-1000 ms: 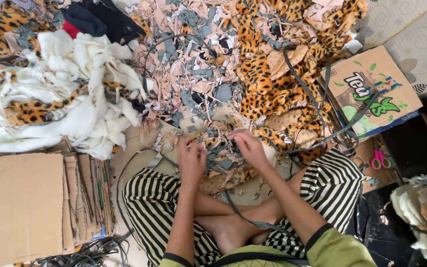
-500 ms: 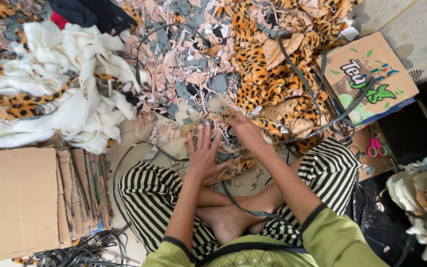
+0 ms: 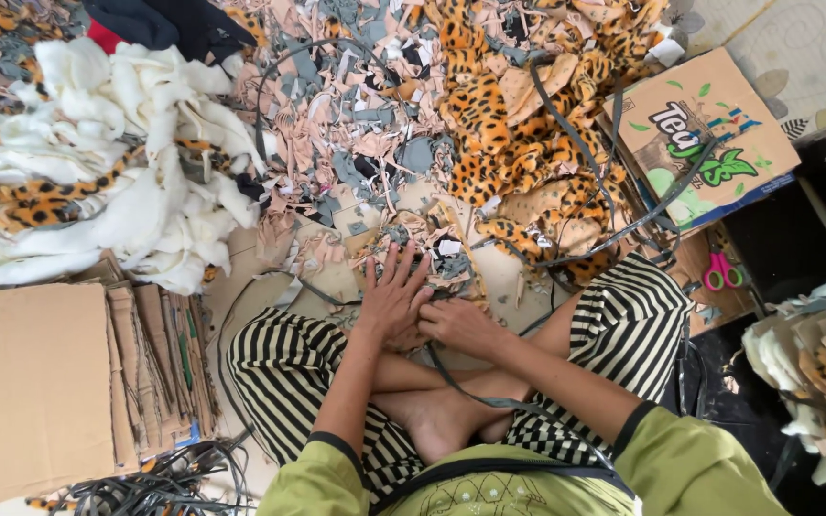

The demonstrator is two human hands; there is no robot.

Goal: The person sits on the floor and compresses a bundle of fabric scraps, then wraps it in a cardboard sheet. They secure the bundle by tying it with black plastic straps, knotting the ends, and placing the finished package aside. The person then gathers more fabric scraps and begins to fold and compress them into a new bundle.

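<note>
Nearest you, a grey strap [image 3: 475, 387] runs across your crossed legs and bare foot [image 3: 451, 425], and that is the first snag risk: if you shift a leg while it lies there, it could tug the work out from under your hands. Your left hand [image 3: 396, 304] lies flat with fingers spread, an open grip pressing down on the small heap of scraps [image 3: 432, 250] on the floor just in front of your shins; your right hand [image 3: 459, 325] is curled against it, but you cannot tell from here whether that grip is closed on a piece or only resting. Pressing blind into mixed offcuts could hide a sharp or stiff bit, and a flat palm may scatter the light pieces into the wider litter of pink and grey scraps [image 3: 356, 143] beyond, where they would be hard to find again. To your left the stacked cardboard sheets [image 3: 40, 382] and tangled black cords [image 3: 164, 483] sit close to your knee, so a sideways reach could drag them in. To your right the pink-handled scissors [image 3: 722, 271] lie by your thigh, easy to lean on. Farther out, the leopard-print fabric [image 3: 509, 143] and white fleece pile [image 3: 97, 182] crowd the floor, and long straps looping over the printed carton [image 3: 709, 134] could catch a hand.
</note>
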